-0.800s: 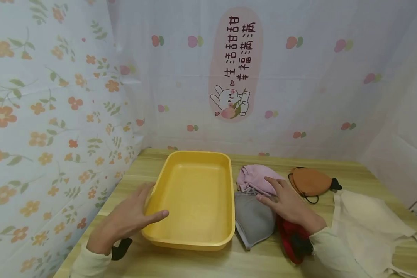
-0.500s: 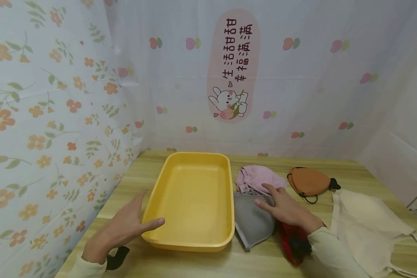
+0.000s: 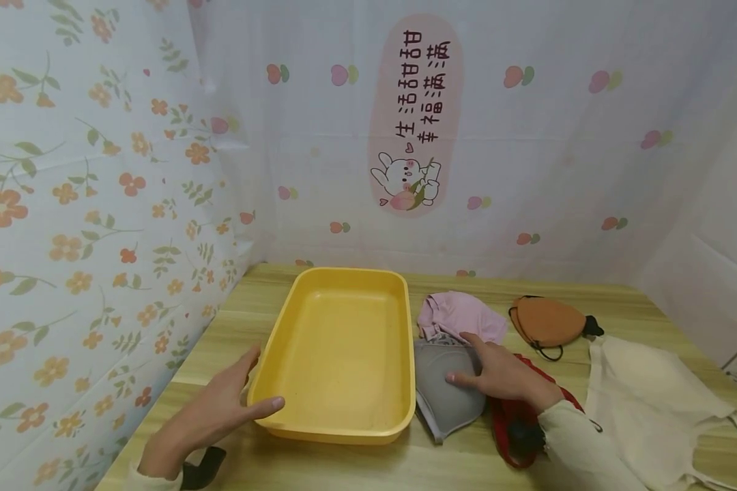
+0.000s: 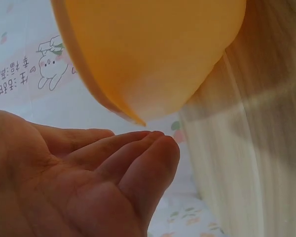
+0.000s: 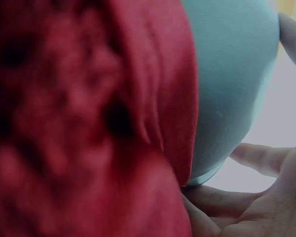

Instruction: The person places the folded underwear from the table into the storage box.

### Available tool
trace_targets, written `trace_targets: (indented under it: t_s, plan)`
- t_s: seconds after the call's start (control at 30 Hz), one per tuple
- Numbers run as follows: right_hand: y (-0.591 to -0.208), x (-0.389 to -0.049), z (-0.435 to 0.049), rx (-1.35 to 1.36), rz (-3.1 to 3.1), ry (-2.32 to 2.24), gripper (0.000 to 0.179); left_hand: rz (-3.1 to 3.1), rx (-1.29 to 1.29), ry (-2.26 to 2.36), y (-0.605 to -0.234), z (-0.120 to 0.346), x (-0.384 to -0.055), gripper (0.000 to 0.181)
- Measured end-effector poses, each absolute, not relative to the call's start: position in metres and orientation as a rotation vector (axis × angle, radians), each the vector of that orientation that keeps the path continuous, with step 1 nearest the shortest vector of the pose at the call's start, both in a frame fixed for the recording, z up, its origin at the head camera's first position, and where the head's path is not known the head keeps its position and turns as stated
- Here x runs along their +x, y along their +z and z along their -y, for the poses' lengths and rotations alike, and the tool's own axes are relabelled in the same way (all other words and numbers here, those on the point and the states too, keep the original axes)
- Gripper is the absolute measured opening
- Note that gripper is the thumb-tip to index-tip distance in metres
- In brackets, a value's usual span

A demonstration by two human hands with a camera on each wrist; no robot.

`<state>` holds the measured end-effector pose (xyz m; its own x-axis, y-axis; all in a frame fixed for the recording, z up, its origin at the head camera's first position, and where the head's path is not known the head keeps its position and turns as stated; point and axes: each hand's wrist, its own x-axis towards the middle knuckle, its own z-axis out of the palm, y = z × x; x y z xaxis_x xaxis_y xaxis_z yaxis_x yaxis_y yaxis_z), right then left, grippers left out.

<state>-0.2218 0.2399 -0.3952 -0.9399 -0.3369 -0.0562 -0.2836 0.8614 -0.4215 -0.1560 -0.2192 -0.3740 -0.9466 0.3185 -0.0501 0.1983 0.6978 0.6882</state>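
My left hand (image 3: 211,414) is spread at the left front corner of a yellow tray (image 3: 334,434), thumb over the rim. In the left wrist view the hand's fingertips lie just below the tray's rim. My right hand (image 3: 497,372) reaches over a folded grey bra (image 3: 447,395) just right of the tray, thumb and fingers spread at its cup. The right wrist view shows the thumb and fingers at the edges of this cup. A red bra (image 5: 167,98) with lace fills that view's left side, and lies partly hidden under my right forearm. Pink folded underwear (image 3: 463,315) lies behind the grey bra.
An orange padded garment (image 3: 549,322) with thin black straps lies at the back right. Farther right, a cream strappy top (image 3: 651,402) is spread on the wooden table (image 3: 319,470). Printed cloth (image 3: 325,136) hangs at the back and sides.
My left hand has shifted slightly left and toward the front of the tray. The right hand has moved slightly left and down over the grey bra, uncovering more of the red bra.
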Motion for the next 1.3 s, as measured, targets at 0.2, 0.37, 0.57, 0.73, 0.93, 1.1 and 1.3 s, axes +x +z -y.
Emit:
trace_targets:
  t_s: [0.2, 0.37, 0.57, 0.73, 0.93, 1.1, 1.3]
  plan:
    - [-0.394, -0.224, -0.240, -0.456, -2.889, -0.660, 0.100, -2.766, 0.441, 1.070, -0.380, 0.218, -0.155, 0.102]
    - [-0.393, -0.225, -0.240, -0.419, -2.891, -0.693, 0.103, -2.814, 0.460, 1.035, -0.384, 0.215, -0.155, 0.100]
    - [-0.393, -0.226, -0.237, -0.386, -2.896, -0.705, 0.105, -2.833, 0.461, 1.010, -0.386, 0.213, -0.154, 0.111]
    - [-0.392, -0.225, -0.235, -0.391, -2.915, -0.744, 0.105, -2.812, 0.457, 1.041, -0.387, 0.212, -0.153, 0.114]
    - [-0.391, -0.226, -0.231, -0.376, -2.911, -0.842, 0.106, -2.808, 0.434, 1.042, -0.389, 0.212, -0.151, 0.115]
    - [-0.393, -0.228, -0.236, -0.366, -2.863, -1.043, 0.098, -2.828, 0.428, 1.028, -0.393, 0.211, -0.151, 0.116]
    - [-0.394, -0.230, -0.244, -0.305, -2.501, -1.500, 0.085, -2.830, 0.451, 1.032, -0.392, 0.212, -0.150, 0.118]
